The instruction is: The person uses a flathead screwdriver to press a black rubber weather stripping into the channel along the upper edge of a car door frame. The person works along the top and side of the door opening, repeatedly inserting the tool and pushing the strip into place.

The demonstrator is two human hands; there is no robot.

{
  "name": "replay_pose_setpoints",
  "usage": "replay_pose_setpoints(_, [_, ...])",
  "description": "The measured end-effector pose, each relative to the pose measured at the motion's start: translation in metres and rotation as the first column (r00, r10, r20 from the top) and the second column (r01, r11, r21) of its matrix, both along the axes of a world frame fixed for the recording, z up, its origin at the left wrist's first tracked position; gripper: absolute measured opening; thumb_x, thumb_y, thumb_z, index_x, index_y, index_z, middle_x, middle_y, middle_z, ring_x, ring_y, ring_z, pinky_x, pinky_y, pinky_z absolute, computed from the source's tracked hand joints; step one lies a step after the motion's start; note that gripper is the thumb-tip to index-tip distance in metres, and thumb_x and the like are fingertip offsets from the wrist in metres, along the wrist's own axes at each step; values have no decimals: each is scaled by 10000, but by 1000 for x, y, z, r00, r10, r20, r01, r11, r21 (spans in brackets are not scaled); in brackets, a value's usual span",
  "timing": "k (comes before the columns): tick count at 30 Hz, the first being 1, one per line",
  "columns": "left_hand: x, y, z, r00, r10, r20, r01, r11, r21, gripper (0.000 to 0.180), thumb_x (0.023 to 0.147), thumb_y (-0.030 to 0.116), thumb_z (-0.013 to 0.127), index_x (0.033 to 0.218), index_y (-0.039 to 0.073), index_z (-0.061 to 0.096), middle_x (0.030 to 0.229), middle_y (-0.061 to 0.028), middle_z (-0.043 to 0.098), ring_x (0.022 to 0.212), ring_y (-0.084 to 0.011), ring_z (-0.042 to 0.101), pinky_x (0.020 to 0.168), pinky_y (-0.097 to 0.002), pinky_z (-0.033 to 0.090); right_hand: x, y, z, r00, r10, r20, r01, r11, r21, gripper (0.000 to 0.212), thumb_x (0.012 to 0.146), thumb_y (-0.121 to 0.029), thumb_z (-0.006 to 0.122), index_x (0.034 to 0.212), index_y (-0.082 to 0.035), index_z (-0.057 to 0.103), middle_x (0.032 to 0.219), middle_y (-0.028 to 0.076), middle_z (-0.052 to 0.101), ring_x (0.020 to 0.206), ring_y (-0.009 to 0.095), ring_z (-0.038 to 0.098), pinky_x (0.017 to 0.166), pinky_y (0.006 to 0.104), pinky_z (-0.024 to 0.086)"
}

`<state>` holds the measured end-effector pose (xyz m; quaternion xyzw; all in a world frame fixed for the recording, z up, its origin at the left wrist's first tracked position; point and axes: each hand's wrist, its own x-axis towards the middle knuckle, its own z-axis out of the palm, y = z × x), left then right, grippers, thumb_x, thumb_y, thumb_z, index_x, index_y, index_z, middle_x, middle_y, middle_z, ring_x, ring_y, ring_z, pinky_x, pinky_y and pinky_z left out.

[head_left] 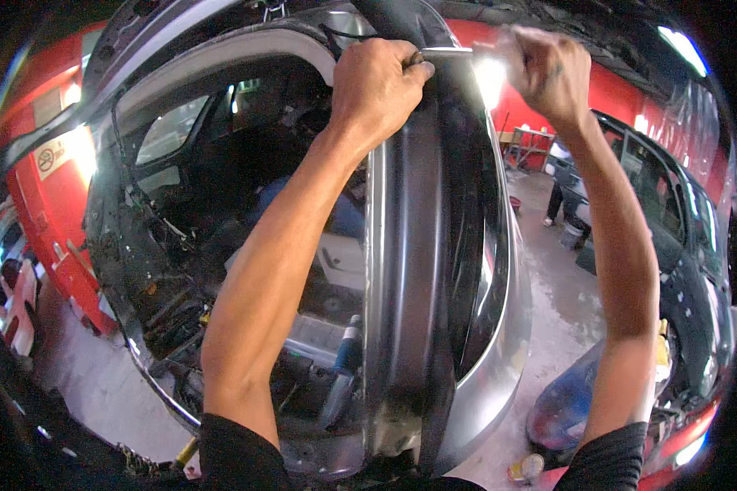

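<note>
My left hand [378,86] is closed at the top of a car body's bare metal pillar [409,221], its fingers pinching the dark end of a slim shiny metal rod [449,52]. The rod points right, toward my right hand [549,74]. That hand is raised and curled closed but smeared by motion; what it grips is blurred and I cannot make it out. Below both arms lies the stripped car body, with a large opening [221,147] to the left of the pillar. A blue-and-grey cylindrical thing [348,348] shows inside, under my left forearm.
A dark car [663,196] stands to the right, with a person's legs [553,203] and a bucket [572,236] near it. A blue drum-like container [569,401] and a small can [526,468] sit on the floor at lower right. Red walls [520,106] line the workshop.
</note>
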<state>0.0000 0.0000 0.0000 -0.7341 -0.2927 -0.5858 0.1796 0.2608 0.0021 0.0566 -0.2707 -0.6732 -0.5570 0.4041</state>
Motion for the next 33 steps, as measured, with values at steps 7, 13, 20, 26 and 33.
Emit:
replay_pose_setpoints(7, [10,1,5,1000,4,5,-3,999,-49,218,923,195,759,931,-22,784,746,-106,746,659,-109,632,642,-327,501,-18,70,77,938,253,235,-264,964,17,318,929,-361,580,954,-81,730,841,211,719,767,411,685,753,536,535])
replay_pose_setpoints(13, [9,-2,1,998,0,55,-1,1000,10,202,916,189,764,961,-8,786,762,-127,744,669,-116,629,660,-332,502,-12,25,61,989,131,69,-120,981,-151,379,993,-360,520,889,-75,747,840,168,740,699,340,685,655,455,549])
replay_pose_setpoints(20, [5,-4,-1,999,-16,31,15,999,32,221,911,183,762,1029,-3,779,796,-187,739,683,-168,668,667,-358,501,5,-46,4,955,135,265,-76,972,-221,300,988,-379,660,1062,-94,716,842,119,706,773,334,710,669,444,545])
replay_pose_setpoints(26, [6,-3,-1,999,-12,-38,14,998,67,219,907,181,748,1029,0,770,805,-237,713,685,-281,697,679,-406,510,-10,-75,-42,987,124,101,-89,950,-298,331,1027,-422,605,1090,-120,724,791,120,691,687,347,691,599,477,526])
replay_pose_setpoints(33, [-2,-4,-2,996,10,-91,-5,998,58,203,902,190,739,1015,25,772,803,-227,711,711,-331,715,679,-423,518,-32,-90,-68,998,66,-24,-70,957,-280,323,1000,-388,657,962,-67,665,741,165,676,625,376,680,554,500,513])
